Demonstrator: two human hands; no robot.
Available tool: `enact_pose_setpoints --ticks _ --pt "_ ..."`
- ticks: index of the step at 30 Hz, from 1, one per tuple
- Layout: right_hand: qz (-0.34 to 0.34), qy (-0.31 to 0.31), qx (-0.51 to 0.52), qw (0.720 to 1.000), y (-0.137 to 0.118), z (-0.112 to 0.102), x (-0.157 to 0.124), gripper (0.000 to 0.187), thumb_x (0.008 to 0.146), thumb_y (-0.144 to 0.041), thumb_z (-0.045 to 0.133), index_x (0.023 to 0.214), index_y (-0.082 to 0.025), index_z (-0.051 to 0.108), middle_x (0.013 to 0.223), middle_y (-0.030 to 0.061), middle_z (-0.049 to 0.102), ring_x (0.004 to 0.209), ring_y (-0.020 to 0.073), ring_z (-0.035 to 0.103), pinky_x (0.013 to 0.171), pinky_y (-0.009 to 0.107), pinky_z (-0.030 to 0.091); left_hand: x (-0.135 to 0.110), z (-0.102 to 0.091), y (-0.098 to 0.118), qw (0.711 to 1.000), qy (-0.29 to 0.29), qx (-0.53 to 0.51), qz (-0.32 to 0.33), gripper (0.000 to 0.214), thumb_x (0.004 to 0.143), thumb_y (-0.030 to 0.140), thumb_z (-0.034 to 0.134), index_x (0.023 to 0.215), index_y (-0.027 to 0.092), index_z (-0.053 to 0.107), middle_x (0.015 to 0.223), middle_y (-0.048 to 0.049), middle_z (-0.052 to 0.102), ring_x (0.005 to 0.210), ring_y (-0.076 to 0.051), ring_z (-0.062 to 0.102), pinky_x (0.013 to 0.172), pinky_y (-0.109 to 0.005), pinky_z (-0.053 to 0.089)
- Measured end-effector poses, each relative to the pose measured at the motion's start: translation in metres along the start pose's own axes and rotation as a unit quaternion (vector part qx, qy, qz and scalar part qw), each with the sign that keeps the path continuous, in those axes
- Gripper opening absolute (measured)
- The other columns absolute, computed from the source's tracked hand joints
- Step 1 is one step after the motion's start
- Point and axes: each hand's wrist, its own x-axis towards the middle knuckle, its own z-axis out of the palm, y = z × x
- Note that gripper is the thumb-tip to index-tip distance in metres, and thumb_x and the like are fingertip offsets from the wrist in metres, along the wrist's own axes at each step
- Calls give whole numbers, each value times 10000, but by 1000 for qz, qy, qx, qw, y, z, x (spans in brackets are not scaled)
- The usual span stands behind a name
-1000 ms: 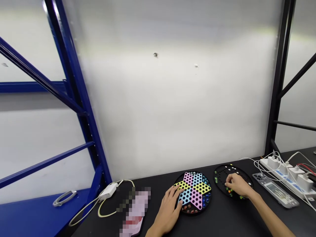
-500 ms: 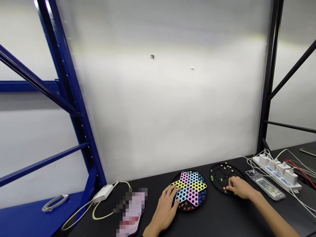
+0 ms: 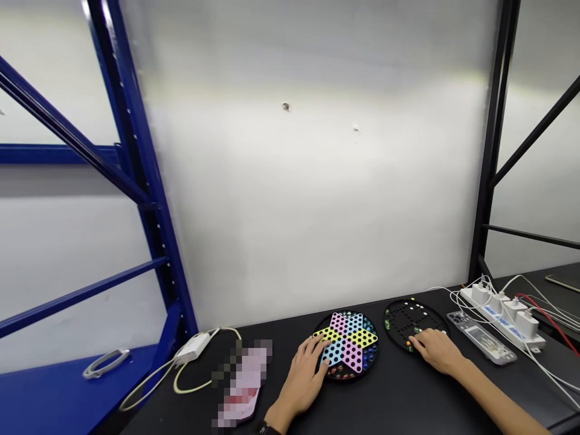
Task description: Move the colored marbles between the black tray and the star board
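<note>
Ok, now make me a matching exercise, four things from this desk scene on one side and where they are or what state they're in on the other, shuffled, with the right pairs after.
Things:
1. left hand
2. right hand
3. power strip
4. grey loop

Places and states:
A. has white chargers plugged in
B. lies on the blue surface
C. fingers at the left side of the star-patterned board
D. over the dark round board, by an orange piece

Pairs: 1-C, 2-D, 3-A, 4-B.
</note>
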Motion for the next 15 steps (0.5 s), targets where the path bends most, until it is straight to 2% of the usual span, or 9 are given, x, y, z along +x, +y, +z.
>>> enact_pose_setpoints --ticks 4,5,6,7,8,11,12,13,15 --pt "31 32 156 987 -5 -4 7 540 952 -508 394 507 -215 481 562 42 568 573 174 547 591 294 355 0 -1 1 1000 1 -4 0 398 962 408 427 1334 350 555 1499 -2 459 1426 -278 322 1161 -522 324" --pt "68 54 232 969 -6 -6 11 556 936 -545 411 487 -219 420 511 18 499 517 151 488 545 282 334 0 -1 1 1000 0 -5 0 397 962 409 426 1332 348 557 1499 -3 459 1426 -279 322 1161 -524 323" --pt "116 73 323 936 -8 -8 15 559 924 -575 418 490 -223 381 477 -9 427 463 128 418 494 268 302 0 -2 2 1000 0 -7 1 398 962 407 426 1333 346 557 1498 -5 460 1426 -280 324 1160 -526 325" --pt "170 86 423 886 -10 -12 19 548 920 -587 412 509 -228 363 461 -35 365 418 108 343 446 252 261 0 -2 2 1000 0 -8 2 400 961 404 427 1335 345 557 1496 -7 463 1424 -280 328 1158 -526 328" --pt "222 86 523 818 -12 -15 24 526 930 -579 392 536 -230 365 458 -56 323 386 92 277 407 236 219 -1 -2 1 1000 2 -9 4 401 960 401 429 1336 344 556 1492 -9 467 1421 -280 332 1155 -527 333" --pt "309 23 754 579 -18 -27 33 441 988 -449 288 643 -216 431 488 -65 356 340 65 215 338 183 149 -1 -1 0 1000 9 -14 8 399 960 398 432 1337 344 554 1484 -16 475 1416 -284 341 1143 -535 347" --pt "314 -3 796 518 -19 -30 35 418 997 -401 271 682 -204 461 509 -48 404 337 62 246 323 166 154 -1 -1 0 1000 9 -15 8 396 961 398 432 1334 345 556 1485 -17 474 1416 -285 339 1141 -537 349" --pt "317 -25 823 471 -21 -32 35 398 1001 -368 264 730 -189 493 533 -26 453 341 62 285 310 151 165 -1 -1 0 1000 9 -16 9 393 961 397 433 1331 346 558 1485 -18 474 1417 -286 337 1139 -539 349" --pt "318 -44 851 416 -24 -35 35 374 1004 -355 262 860 -153 542 583 25 537 359 74 361 285 136 191 -1 -1 0 1000 6 -16 7 390 960 393 437 1326 349 561 1488 -17 471 1421 -285 332 1141 -539 345"
